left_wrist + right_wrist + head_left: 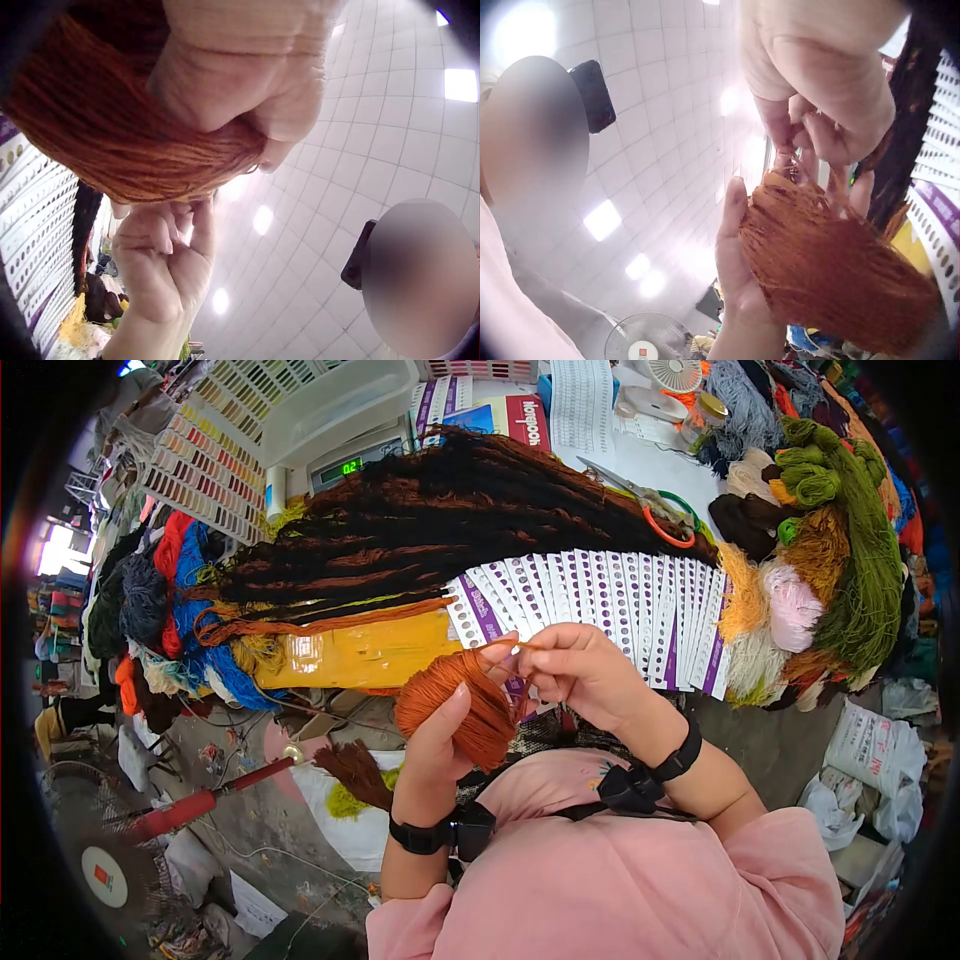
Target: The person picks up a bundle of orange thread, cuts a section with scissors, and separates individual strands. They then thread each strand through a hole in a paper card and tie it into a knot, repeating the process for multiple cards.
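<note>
A thick skein of rust-orange yarn [485, 710] lies in my left hand [437, 732], thumb over its near side and fingers wrapped behind it. My right hand [595, 670] is at the skein's upper end, its thumb and fingers pinching a thin strand of the same yarn. In the right wrist view, the strands [789, 166] gather into a narrow bunch just under the right fingertips. Seen from the left wrist, the skein [112, 127] hides part of the right hand's fingertips. Both hands are in front of the chest, over the table's near edge.
Long black and brown yarn [400, 520] stretches across the table, with scissors [665, 525] at its right end. Fanned shade cards [600, 600] lie nearer, beside a yellow board [370, 650]. Coloured hanks [860, 570] flank the right side; a fan [105, 875] stands lower left.
</note>
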`<state>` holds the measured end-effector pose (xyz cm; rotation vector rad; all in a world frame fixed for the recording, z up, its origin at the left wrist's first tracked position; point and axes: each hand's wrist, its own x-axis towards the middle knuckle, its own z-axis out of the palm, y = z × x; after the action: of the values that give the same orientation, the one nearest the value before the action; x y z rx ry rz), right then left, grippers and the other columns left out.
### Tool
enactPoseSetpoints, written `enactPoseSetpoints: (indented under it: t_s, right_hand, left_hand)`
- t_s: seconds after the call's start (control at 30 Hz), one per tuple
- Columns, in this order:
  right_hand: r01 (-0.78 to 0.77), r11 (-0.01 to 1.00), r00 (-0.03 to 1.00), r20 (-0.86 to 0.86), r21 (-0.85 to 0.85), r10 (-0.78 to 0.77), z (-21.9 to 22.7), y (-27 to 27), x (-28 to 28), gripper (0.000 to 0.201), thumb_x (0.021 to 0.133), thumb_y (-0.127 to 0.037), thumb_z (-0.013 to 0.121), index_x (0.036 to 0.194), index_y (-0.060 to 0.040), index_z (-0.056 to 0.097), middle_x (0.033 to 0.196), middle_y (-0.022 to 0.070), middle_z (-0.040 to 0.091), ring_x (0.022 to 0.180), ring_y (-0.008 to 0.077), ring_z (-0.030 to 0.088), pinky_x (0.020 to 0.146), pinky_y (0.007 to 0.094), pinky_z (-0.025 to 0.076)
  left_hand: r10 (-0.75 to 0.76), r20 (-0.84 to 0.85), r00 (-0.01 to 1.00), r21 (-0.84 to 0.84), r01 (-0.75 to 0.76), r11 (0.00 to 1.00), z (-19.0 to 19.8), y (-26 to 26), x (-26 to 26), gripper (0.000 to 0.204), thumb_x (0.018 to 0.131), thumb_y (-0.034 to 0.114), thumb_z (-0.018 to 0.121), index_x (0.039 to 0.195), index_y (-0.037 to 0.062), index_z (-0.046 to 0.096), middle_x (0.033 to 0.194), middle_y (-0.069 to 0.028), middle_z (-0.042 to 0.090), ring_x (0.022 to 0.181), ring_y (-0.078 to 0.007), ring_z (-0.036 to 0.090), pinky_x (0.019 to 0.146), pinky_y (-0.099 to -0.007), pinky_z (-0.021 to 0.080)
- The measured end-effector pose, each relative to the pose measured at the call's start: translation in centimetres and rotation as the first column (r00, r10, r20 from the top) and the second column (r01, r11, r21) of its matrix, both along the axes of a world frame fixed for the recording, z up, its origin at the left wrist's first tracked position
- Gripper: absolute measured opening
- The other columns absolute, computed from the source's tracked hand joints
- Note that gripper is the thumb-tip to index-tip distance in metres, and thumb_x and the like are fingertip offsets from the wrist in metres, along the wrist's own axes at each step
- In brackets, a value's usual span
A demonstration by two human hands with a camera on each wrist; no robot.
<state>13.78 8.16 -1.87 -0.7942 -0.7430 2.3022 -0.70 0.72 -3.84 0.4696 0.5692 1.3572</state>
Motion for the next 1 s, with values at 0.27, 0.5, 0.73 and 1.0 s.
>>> enactPoseSetpoints:
  t_s: [0.27, 0.5, 0.73, 1.0]
  right_hand:
    - [-0.101, 0.988, 0.987, 0.136, 0.120, 0.085, -0.2, -0.4, -0.3, 0.015, 0.076, -0.004, 0.054, 0.088, 0.0041, 0.057, 0.065, 0.0017, 0.054, 0.052, 0.0044, 0.043, 0.049, 0.0177, 0.038]
    - [-0.103, 0.983, 0.981, 0.177, 0.150, 0.076, -0.2, 0.0, 0.6, 0.010, 0.074, -0.005, 0.055, 0.080, 0.0024, 0.058, 0.071, 0.0052, 0.058, 0.054, 0.0045, 0.050, 0.047, 0.0163, 0.038]
    - [-0.185, 0.982, 0.973, 0.151, 0.047, 0.176, -1.1, -0.3, 1.0, 0.007, 0.072, -0.002, 0.055, 0.075, 0.0032, 0.058, 0.065, 0.0044, 0.057, 0.055, 0.0056, 0.049, 0.051, 0.0176, 0.038]
    - [-0.307, 0.905, 0.932, 0.287, 0.294, 0.222, -1.5, -0.4, 0.9, 0.008, 0.070, 0.001, 0.054, 0.073, 0.0050, 0.060, 0.066, 0.0076, 0.059, 0.058, 0.0071, 0.051, 0.056, 0.0182, 0.040]
  left_hand:
    - [-0.066, 0.011, 0.998, 0.007, 0.066, 0.998, -0.6, -0.1, -0.6, 0.051, 0.084, 0.032, 0.037, 0.120, -0.0041, 0.033, 0.127, -0.0163, 0.031, 0.115, -0.0248, 0.034, 0.085, -0.0400, 0.037]
    - [-0.030, 0.087, 0.996, 0.011, 0.029, 1.000, 0.4, 0.0, -0.4, 0.048, 0.082, 0.026, 0.044, 0.120, -0.0017, 0.034, 0.123, -0.0145, 0.038, 0.110, -0.0212, 0.040, 0.086, -0.0384, 0.037]
    - [-0.048, 0.034, 0.998, 0.016, 0.047, 0.999, -0.1, -0.1, -0.3, 0.047, 0.084, 0.031, 0.038, 0.117, -0.0013, 0.040, 0.127, -0.0175, 0.032, 0.118, -0.0274, 0.031, 0.091, -0.0431, 0.031]
    - [-0.071, -0.022, 0.997, 0.039, 0.072, 0.997, -0.4, 0.0, -0.4, 0.050, 0.083, 0.035, 0.036, 0.117, -0.0010, 0.039, 0.128, -0.0177, 0.031, 0.116, -0.0297, 0.033, 0.094, -0.0450, 0.028]
